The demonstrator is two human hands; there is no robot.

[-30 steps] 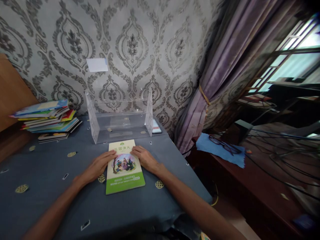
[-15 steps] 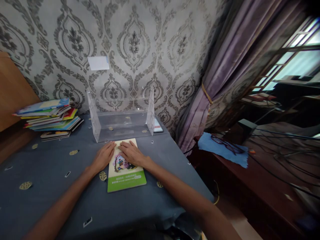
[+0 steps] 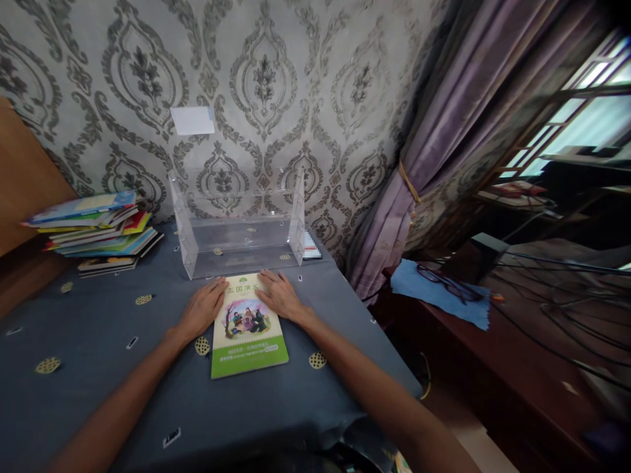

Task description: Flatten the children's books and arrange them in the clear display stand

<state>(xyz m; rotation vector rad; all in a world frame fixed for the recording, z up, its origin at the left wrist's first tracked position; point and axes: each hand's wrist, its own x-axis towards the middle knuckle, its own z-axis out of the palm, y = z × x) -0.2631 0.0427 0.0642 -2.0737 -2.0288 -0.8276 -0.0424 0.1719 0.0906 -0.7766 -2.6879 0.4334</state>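
Note:
A book (image 3: 249, 328) with a cream and green cover lies flat on the dark blue tablecloth (image 3: 98, 394). On its upper left edge rests my left hand (image 3: 203, 307), palm down with fingers stretched out. My right hand (image 3: 282, 295) lies flat over the upper right edge, its fingers extended onto the cover. Neither hand grips the book. Between the hands, the title and a picture of several figures under a tree are visible. Just behind the book stands a clear plastic rack (image 3: 236, 233) with tiers.
A stack of books (image 3: 103, 230) sits at the back left beside a wooden panel (image 3: 32, 184). To the right, a blue cloth (image 3: 436, 292) with eyeglasses (image 3: 451, 286) lies on a dark red surface among cables. A purple curtain (image 3: 419, 157) hangs by the patterned wall.
My right hand has slid right across the cover to the book's right edge, uncovering the title and picture. My left hand and the book have stayed in place.

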